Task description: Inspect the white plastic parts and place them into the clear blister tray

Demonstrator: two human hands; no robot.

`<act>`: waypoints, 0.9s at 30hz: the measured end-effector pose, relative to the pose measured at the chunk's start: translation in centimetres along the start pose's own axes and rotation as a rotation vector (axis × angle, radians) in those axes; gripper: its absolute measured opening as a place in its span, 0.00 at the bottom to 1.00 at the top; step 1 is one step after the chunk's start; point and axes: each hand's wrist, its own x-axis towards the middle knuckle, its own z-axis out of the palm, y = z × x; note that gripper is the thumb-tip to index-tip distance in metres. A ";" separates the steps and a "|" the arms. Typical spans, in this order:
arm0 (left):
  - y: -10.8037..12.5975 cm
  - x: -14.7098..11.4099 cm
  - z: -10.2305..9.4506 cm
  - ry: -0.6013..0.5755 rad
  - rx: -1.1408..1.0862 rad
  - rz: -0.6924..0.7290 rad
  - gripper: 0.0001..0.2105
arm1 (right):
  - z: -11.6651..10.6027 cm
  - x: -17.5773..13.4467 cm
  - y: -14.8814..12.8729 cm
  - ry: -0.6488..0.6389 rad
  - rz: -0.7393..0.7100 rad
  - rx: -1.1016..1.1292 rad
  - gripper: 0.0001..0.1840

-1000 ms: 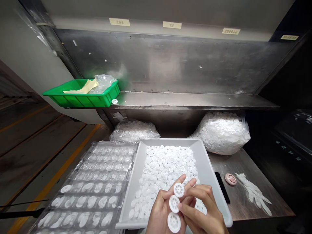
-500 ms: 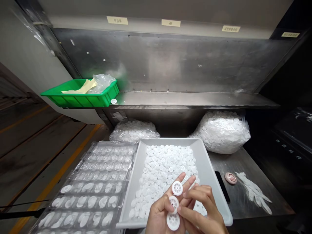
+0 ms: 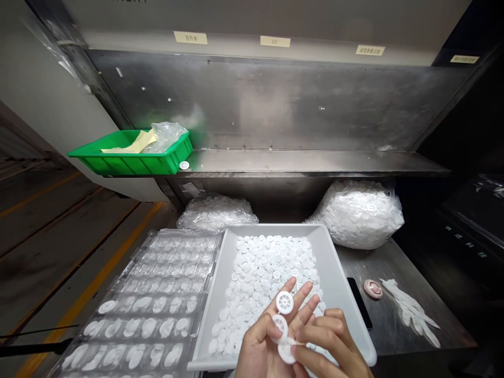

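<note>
My left hand (image 3: 258,344) is palm up over the near end of a grey tray (image 3: 338,294), holding small white spoked plastic wheels. One wheel (image 3: 284,303) lies on its fingers, and a second wheel (image 3: 279,327) sits under the thumb. A third wheel (image 3: 287,350) overlaps the second at the palm, where the thumb and fingertips of my right hand (image 3: 333,341) pinch its right edge. Behind the hands, a heap of similar white wheels (image 3: 268,262) covers the tray's floor.
Left of the tray stands a clear blister tray (image 3: 129,286) with white parts in rows. Bags of white parts, one left (image 3: 216,210) and one right (image 3: 362,215), lie behind. A phone (image 3: 359,302), a pink round object (image 3: 372,289) and a white glove (image 3: 409,310) lie right. A green bin (image 3: 137,164) sits on the shelf.
The lowest wheel has shifted up and right and turned, its spokes now hard to see. My right hand has moved slightly right and down with it. The camera view has tilted slightly upward.
</note>
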 end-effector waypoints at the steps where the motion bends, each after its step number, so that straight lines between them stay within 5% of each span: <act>1: 0.0 -0.1 0.2 0.006 0.007 0.008 0.30 | -0.1 0.0 0.3 0.011 -0.009 -0.025 0.06; 7: -0.2 -0.2 0.9 0.058 0.062 0.035 0.36 | -1.0 0.1 1.6 0.001 -0.037 -0.133 0.10; 27: -0.2 -0.2 0.6 0.103 0.072 0.038 0.34 | -0.4 -2.3 1.8 -0.025 0.149 0.045 0.16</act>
